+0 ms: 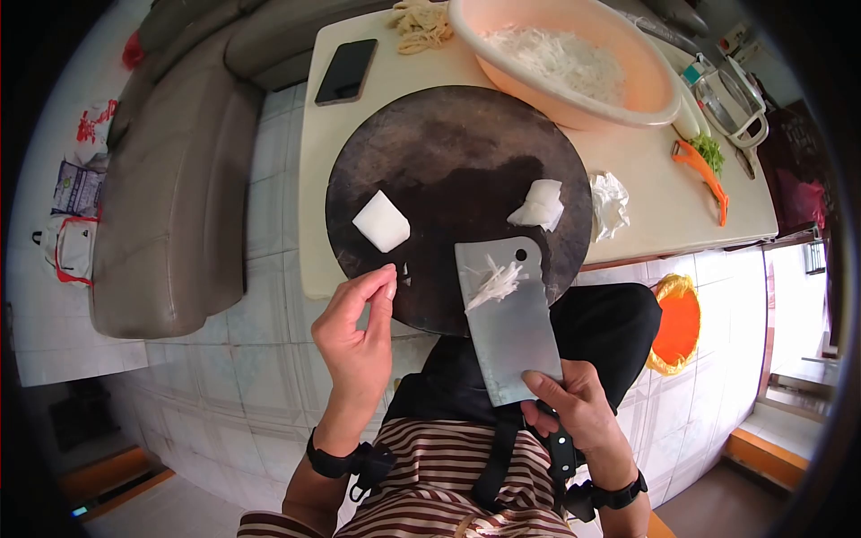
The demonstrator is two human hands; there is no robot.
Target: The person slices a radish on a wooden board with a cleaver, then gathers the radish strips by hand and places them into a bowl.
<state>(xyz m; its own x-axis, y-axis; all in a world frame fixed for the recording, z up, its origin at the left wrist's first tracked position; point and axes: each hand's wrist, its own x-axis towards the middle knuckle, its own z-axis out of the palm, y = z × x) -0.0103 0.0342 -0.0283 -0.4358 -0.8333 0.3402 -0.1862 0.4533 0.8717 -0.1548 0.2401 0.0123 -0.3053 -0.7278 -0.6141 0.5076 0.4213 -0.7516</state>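
Note:
My right hand (574,403) grips a cleaver (516,345) near its handle end. The blade lies flat, face up, over the near right edge of the round dark chopping board (448,152). A small heap of white radish shreds (495,285) rests on the blade. My left hand (357,332) is at the board's near left edge, thumb and fingertips pinched together; anything between them is too small to make out. Just beyond it sits a white radish chunk (382,221), with tiny scraps nearby. On the board's right side lies another cut white radish piece (538,205).
Behind the board stands a large peach basin (502,76) holding white shreds. A phone (347,71) and a crumpled cloth (421,25) lie at the back left. To the right are crumpled white wrapping (610,205), an orange peeler (704,177) and a strainer (728,103). An orange bin (675,325) stands on the floor.

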